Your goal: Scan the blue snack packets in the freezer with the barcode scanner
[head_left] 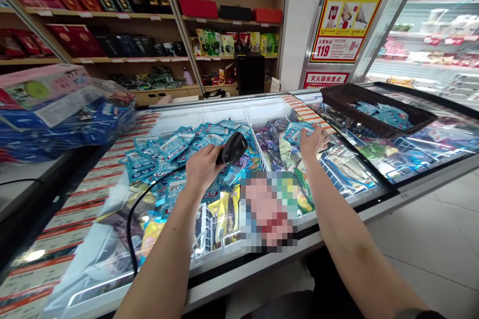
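1. The left hand (pixel 202 167) and right hand (pixel 313 144) are bare, as are both forearms (pixel 168 244).
2. A dark sleeve (pixel 422 314) shows high on the right arm (pixel 385 274).
3. Dark clothing (pixel 329 279) covers the legs, partly visible below.

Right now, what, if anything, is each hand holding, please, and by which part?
The left hand grips a black barcode scanner by its handle; the right hand appears to hold a blue packet by its right end.

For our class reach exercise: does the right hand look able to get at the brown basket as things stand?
Probably yes: the brown basket sits open-topped beyond the right hand, with nothing visible standing between, though that hand appears to hold a blue packet.
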A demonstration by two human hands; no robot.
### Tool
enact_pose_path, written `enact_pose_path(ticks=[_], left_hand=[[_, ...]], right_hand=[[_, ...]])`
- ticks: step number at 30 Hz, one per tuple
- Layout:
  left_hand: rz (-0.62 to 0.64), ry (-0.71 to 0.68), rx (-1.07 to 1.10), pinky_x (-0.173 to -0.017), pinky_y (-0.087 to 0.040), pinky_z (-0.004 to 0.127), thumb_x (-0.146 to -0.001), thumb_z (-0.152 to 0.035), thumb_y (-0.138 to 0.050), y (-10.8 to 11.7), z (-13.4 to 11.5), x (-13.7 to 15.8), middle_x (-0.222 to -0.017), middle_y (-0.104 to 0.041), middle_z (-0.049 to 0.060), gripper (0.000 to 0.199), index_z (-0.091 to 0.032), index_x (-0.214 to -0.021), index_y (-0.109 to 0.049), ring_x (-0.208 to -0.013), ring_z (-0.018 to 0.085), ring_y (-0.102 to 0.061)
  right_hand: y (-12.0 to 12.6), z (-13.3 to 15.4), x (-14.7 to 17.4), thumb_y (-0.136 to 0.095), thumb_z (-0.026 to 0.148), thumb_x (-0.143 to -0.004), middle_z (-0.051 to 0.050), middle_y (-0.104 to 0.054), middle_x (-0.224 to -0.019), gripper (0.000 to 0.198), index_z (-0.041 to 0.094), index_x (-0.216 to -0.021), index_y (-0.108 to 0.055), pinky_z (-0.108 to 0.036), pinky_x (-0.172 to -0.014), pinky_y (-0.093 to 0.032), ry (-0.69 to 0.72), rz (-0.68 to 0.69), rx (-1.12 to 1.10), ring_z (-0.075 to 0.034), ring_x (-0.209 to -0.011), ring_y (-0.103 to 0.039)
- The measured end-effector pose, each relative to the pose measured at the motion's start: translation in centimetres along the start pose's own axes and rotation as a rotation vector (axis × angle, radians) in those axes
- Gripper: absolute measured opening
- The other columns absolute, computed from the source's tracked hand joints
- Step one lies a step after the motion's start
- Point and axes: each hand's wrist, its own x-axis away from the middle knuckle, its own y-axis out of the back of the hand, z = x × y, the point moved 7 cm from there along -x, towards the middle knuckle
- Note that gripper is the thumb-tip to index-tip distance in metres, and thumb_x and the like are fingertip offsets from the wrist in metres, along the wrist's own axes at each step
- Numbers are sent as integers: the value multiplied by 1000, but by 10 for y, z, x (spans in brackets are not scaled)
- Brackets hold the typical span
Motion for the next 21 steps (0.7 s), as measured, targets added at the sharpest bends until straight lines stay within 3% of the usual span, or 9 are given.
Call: enact_pose_path(ticks=[4, 10, 14, 17, 21], left_hand=[[2, 15, -9, -68, -41, 32, -81, -36, -55, 1, 1, 1, -100, -62, 8, 37, -22, -115, -55, -96, 26, -58], [-13, 57, -44, -67, -40, 33, -81, -35, -54, 6, 8, 1, -99, -62, 7, 36, -23, -115, -55, -96, 26, -57], [-32, 110, -35, -66, -39, 32, -82, -36, -52, 8, 17, 2, -101, -62, 8, 34, -23, -113, -56, -95, 25, -58], [-41, 125, -23, -66, -38, 32, -83, -37, -51, 9, 20, 3, -101, -62, 8, 34, -23, -113, -56, -94, 25, -58], [-33, 116, -27, -66, -38, 32, -83, -36, -51, 10, 18, 1, -101, -62, 8, 33, -23, -113, -56, -95, 25, -58]], right_hand=[[-16, 7, 5, -50, 37, -78, -16, -52, -121, 34, 19, -106, -57, -57, -94, -25, 122, 169, 79, -36, -120, -32], [-19, 8, 9, -41, 25, -82, -17, -41, -137, 35, 17, -112, -57, -62, -102, -12, 180, 112, 143, -34, -133, -22], [-21, 30, 24, -42, 27, -84, -14, -34, -145, 38, 17, -119, -54, -63, -104, -8, 365, 96, 95, -33, -138, -12], [-27, 48, 41, -43, 30, -86, -11, -36, -145, 37, 19, -119, -56, -59, -108, -6, 512, 157, 40, -30, -139, -15], [-40, 66, 60, -41, 30, -89, -8, -48, -137, 36, 20, -121, -55, -50, -111, -11, 659, 331, -50, -24, -133, -30]])
